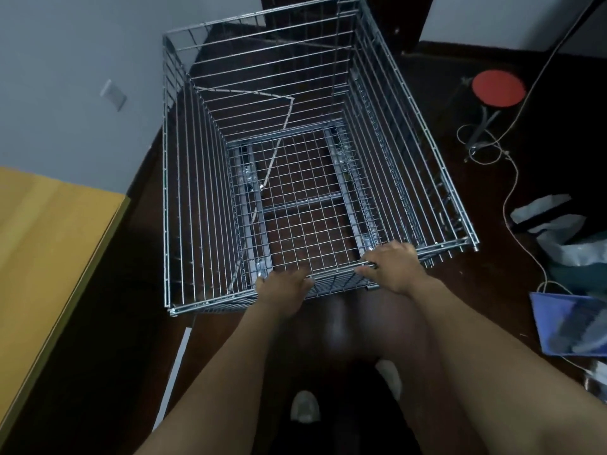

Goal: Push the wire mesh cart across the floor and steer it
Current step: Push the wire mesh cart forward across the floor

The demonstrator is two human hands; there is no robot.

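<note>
Underfoot, the dark brown floor (105, 356) spreads across the whole view, with a pale grey wall (65, 60) rising from about nine to twelve o'clock. Filling the centre is the wire mesh cart (203, 198), an open-topped box of silvery bars whose tall sides slope down to a gridded base; nothing lies in it, and the floor shows through the mesh. Its far end points toward twelve o'clock and its near rim runs across in front of me, slightly skewed so the right corner sits further away. At eight o'clock lies a yellow wooden tabletop (49, 257), its edge near the cart's left side but apart from it. Out at three to four o'clock are a blue bag (568, 326) and some crumpled white plastic bags (558, 238); at two o'clock stands a red-topped stool (498, 87), with a thin cord (510, 178) trailing past it over the floor. My left hand (284, 292) and my right hand (394, 267) both rest on the near rim, fingers curled over the top bar and closed around it, left nearer the middle, right toward the right corner. Down at six o'clock my white shoes (305, 405) show between my forearms.
</note>
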